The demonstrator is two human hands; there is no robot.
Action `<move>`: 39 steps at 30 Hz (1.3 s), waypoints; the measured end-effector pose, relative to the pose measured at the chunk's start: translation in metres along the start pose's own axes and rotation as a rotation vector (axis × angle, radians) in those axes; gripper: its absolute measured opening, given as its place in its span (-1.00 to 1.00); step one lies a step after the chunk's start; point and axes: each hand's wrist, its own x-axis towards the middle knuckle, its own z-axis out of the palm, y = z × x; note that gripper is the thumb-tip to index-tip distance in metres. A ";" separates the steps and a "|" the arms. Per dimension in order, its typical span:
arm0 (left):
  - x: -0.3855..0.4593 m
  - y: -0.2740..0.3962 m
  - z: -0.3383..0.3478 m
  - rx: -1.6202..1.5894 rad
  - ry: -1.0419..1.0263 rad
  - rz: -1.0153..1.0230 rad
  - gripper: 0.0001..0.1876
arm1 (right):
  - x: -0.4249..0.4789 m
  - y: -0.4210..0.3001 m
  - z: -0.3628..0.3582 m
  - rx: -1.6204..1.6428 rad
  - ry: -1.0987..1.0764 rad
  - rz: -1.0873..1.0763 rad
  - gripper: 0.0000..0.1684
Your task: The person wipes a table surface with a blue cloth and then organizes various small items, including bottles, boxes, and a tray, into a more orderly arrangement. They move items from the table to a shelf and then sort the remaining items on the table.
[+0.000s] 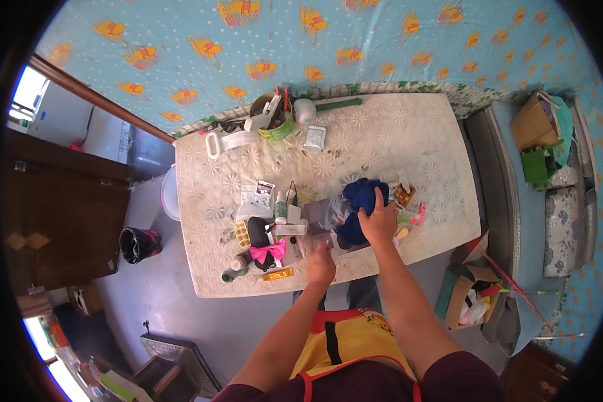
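Note:
My right hand (380, 219) is closed on a dark blue cloth item (353, 228), above the right part of a clear, shiny plastic box or tray (326, 218). The thumb and fingers of my left hand (321, 264) pinch the near edge of that plastic piece. Just left of it lie a small white box (290, 229), a white bottle with green print (281, 208), a pink bow (269, 251) and a black case (257, 233). A yellow blister-like pack (241, 234) and an orange packet (277, 274) are near them. A brown patterned packet (404, 195) lies right of the blue cloth.
The patterned tablecloth (382, 135) carries a green tub of tools (277, 131), a silver sachet (315, 137) and a white-handled item (213, 145) at the back. A black waste bin (139, 245) stands on the floor at left, an open cardboard box (470, 301) at right.

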 end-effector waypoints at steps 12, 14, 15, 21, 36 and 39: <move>-0.007 -0.027 -0.010 -0.472 -0.059 -0.040 -0.94 | -0.042 -0.078 0.025 0.087 -0.249 -0.341 -0.21; -0.008 -0.030 -0.009 -0.484 -0.008 0.060 -0.93 | -0.039 -0.078 0.023 0.124 -0.332 -0.444 -0.20; -0.010 -0.032 -0.010 -0.490 0.019 0.112 -0.93 | -0.038 -0.075 0.023 0.143 -0.362 -0.476 -0.21; -0.033 -0.035 -0.011 -0.394 -0.016 -0.039 -0.94 | -0.037 -0.046 0.018 0.263 -0.555 -0.578 -0.24; -0.067 -0.049 0.064 -0.770 0.348 -0.300 -0.93 | -0.028 0.072 -0.037 0.232 -0.804 -0.505 -0.38; -0.061 -0.029 0.056 -0.747 0.376 -0.430 -0.96 | -0.011 0.121 -0.053 0.309 -0.787 -0.427 -0.37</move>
